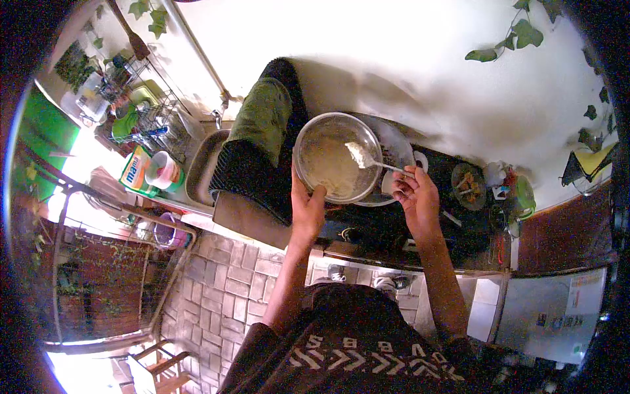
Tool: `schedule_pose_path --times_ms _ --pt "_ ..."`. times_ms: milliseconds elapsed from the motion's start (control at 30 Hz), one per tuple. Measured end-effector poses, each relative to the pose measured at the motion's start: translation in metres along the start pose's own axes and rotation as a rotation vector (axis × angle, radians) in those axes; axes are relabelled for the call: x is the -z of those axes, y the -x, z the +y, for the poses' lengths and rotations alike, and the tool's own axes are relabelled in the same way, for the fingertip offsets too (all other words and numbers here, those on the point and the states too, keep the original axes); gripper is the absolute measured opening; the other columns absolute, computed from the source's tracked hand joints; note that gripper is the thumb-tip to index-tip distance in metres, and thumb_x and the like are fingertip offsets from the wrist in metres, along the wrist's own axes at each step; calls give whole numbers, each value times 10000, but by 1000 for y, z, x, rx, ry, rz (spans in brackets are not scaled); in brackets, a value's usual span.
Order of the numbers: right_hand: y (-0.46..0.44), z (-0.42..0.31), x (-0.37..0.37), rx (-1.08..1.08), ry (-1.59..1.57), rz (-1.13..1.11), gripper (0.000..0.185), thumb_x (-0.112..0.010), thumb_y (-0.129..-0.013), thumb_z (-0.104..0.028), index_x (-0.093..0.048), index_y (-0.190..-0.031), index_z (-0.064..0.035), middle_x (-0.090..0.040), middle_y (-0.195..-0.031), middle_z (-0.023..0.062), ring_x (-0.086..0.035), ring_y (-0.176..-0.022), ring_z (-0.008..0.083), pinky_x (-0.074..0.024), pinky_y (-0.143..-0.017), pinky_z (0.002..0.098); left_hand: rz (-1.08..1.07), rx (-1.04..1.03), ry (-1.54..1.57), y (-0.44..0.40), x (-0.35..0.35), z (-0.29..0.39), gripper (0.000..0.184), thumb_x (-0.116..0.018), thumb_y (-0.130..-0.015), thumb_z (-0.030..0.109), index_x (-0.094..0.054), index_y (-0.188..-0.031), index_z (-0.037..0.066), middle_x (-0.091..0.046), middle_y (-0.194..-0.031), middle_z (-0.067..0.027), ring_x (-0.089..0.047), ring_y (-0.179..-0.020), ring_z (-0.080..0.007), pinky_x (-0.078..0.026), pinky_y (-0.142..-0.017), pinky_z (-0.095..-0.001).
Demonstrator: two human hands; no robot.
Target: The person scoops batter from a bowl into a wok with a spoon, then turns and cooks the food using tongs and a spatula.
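Note:
A round bowl [325,172] with a pale, floury mixture inside is held up over the counter. My left hand [308,209] grips its lower left rim, thumb over the edge. In my right hand [416,194] is the handle of a metal spoon [387,167]. A white, lumpy heap lies on the spoon's tip, above the right part of the bowl. Behind the bowl, a light round plate or lid [398,146] is partly hidden.
A sink [204,172] lies left of a green cloth [259,121] on a dark ribbed mat. Further left are a dish rack [157,118], a "mama" packet [136,169] and a tub [164,172]. A plate of food scraps [468,186] sits at right.

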State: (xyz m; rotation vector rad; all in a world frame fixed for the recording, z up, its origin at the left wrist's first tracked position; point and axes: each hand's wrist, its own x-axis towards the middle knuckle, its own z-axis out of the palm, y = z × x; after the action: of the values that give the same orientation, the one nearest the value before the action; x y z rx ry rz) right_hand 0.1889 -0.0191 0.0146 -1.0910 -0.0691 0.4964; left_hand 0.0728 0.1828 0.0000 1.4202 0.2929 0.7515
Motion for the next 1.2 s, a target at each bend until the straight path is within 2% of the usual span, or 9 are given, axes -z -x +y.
schedule_pose_path --times_ms 100,367,433,500,600,733,1067,1133,1200 --pt "-1 -8 4 51 -109 -63 297 -518 -1012 -349 -573 -1149 -91 -685 -1038 96 -634 -901 184 -504 -776 348 -2 -61 -64 -3 9 -8 885 -421 -722 -141 -145 -1555 -23 -303 -1558 -186 -289 -1442 -255 -189 -1192 -359" --pt "-17 0 36 343 46 236 351 -459 -1046 -337 -598 -1192 -49 -693 -1100 113 -651 -917 181 -504 -797 316 22 2 -51 34 33 8 893 -399 -718 -164 -160 -1561 8 -260 -1581 -186 -257 -1465 -272 -185 -1197 -379" --pt "-32 25 49 707 631 256 362 -451 -1051 -339 -638 -1131 -40 -699 -1093 88 -653 -914 194 -495 -799 330 54 6 -120 51 42 6 824 -559 -840 -52 -198 -1566 92 -363 -1538 -142 -384 -1385 -280 -405 -1091 -394" --pt "-40 54 53 736 704 259 318 -450 -1042 -270 -666 -1103 -45 -696 -1101 88 -636 -934 252 -472 -823 378 105 158 -6 69 46 4 800 -574 -866 -20 -210 -1566 113 -373 -1532 -141 -393 -1375 -279 -400 -1094 -405" --pt "-38 76 48 1076 1320 206 258 -547 -915 -92 -685 -1132 -120 -678 -1037 135 -591 -990 340 -419 -875 464 53 143 -52 78 58 7 765 -588 -915 23 -201 -1569 116 -347 -1551 -134 -393 -1372 -275 -388 -1101 -403" --pt "-20 82 38 863 1445 86 366 -670 -793 -39 -691 -1127 -189 -695 -1011 105 -572 -1075 364 -443 -936 498 115 248 -94 95 62 25 767 -588 -910 12 -211 -1570 113 -364 -1538 -115 -371 -1383 -253 -338 -1131 -396" --pt "-17 83 38 875 1558 -2 294 -678 -824 -101 -709 -1101 -194 -715 -1093 42 -569 -1110 340 -416 -972 506 97 227 -133 97 67 23 771 -547 -892 -28 -208 -1571 106 -370 -1531 -102 -393 -1364 -250 -356 -1117 -387" --pt "-18 84 38 909 1603 20 361 -705 -779 -67 -701 -1118 -191 -711 -1108 -31 -567 -1089 268 -392 -924 451 70 202 -95 86 53 44 821 -436 -797 -135 -176 -1561 17 -293 -1567 -172 -288 -1442 -250 -187 -1194 -371" --pt "-17 83 38 877 1610 14 367 -704 -777 -66 -699 -1121 -193 -708 -1115 -32 -565 -1088 266 -387 -921 450 62 223 -74 87 54 41 825 -438 -795 -137 -173 -1561 16 -298 -1565 -170 -289 -1441 -249 -188 -1194 -371"
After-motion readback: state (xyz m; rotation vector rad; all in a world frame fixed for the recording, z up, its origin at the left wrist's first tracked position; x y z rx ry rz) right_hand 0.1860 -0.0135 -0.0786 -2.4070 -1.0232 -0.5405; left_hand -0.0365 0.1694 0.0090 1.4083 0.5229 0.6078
